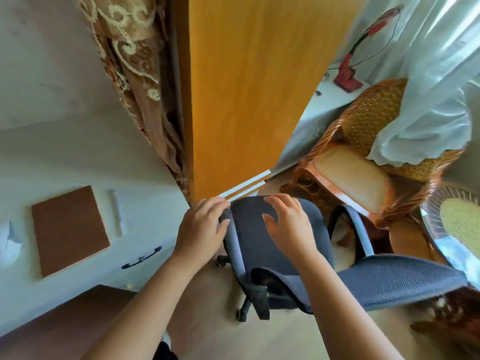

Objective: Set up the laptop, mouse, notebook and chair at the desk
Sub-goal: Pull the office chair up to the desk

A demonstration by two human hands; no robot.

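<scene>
Chair: we see the office chair (262, 229) right of the desk (145, 203), backrest towards us
Left hand (201, 229): fingers spread, lying on the chair's near armrest (232, 245)
Right hand (291, 224): fingers spread over the seat, contact unclear
Notebook (68, 231): flat on the desk
Advice: we should grip both armrests and roll the chair straight
Hidden: laptop and mouse not visible; the chair's wheels are mostly covered

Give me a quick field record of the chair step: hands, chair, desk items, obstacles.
left hand: on the chair's left armrest, fingers draped over it, grip not closed
right hand: open, above the seat
office chair: dark seat and mesh back, on the floor beside the desk
desk: white, brown notebook lying flat
laptop, mouse: not in view
nearby: wicker chair, wooden panel
</scene>
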